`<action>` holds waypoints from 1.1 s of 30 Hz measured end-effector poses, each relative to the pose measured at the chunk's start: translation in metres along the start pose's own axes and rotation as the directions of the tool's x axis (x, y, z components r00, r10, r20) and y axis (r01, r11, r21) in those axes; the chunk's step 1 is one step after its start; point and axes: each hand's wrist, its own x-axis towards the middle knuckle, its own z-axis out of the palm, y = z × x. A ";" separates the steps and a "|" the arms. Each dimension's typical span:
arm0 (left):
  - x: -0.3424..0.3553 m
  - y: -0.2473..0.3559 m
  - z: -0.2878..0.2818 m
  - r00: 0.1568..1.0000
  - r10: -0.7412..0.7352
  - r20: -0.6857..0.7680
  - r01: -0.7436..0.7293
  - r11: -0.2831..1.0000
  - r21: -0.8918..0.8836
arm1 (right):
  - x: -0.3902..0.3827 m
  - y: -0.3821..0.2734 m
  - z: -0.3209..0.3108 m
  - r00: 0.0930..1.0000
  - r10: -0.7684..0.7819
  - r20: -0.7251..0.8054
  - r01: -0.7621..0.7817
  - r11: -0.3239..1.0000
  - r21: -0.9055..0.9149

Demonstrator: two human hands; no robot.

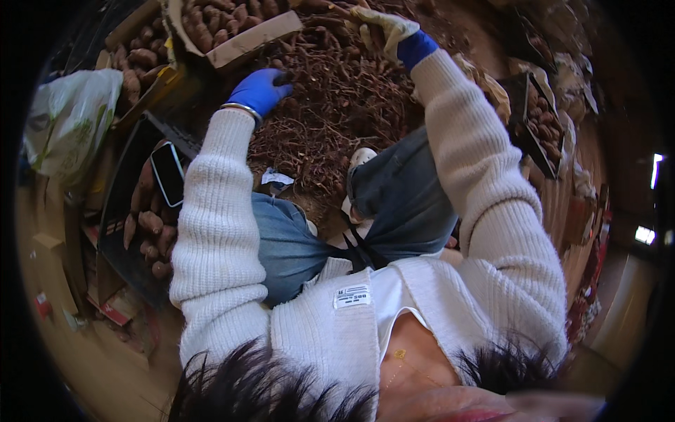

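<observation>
My left hand [260, 91], in a blue glove, is at the left side of a heap of tangled reddish roots [323, 112]. Its fingers curl round something dark that I cannot make out. At the top of the heap is my right hand [382, 32], wearing a pale glove over a blue one, with its fingertips closed on a thin root [337, 8]. Between my knees, a small white-and-blue scrap [275, 179] lies by the roots.
Sweet potatoes fill cardboard boxes [242, 35] at upper left, a black crate [105, 246] at left and another [534, 126] at right. A phone [167, 172] rests on the left crate's tubers, below a white plastic bag [70, 119].
</observation>
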 end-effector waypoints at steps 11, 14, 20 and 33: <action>0.017 -0.013 0.023 0.988 0.140 -0.068 -0.126 0.977 0.172 | -0.157 -0.041 -0.105 0.833 -0.029 -0.553 0.060 0.997 0.039; 0.016 0.011 0.028 0.991 0.134 -0.014 -0.132 0.983 0.125 | -0.161 -0.045 -0.213 0.709 -0.121 -0.695 -0.074 0.967 -0.244; 0.020 0.009 0.030 0.991 0.137 -0.009 -0.135 0.984 0.117 | -0.161 -0.048 -0.355 0.594 -0.227 -0.772 -0.768 0.127 -0.628; 0.019 0.004 0.037 0.986 0.162 0.027 -0.164 0.968 0.192 | -0.054 0.039 -0.273 0.969 -0.226 0.098 -0.106 -0.741 -0.663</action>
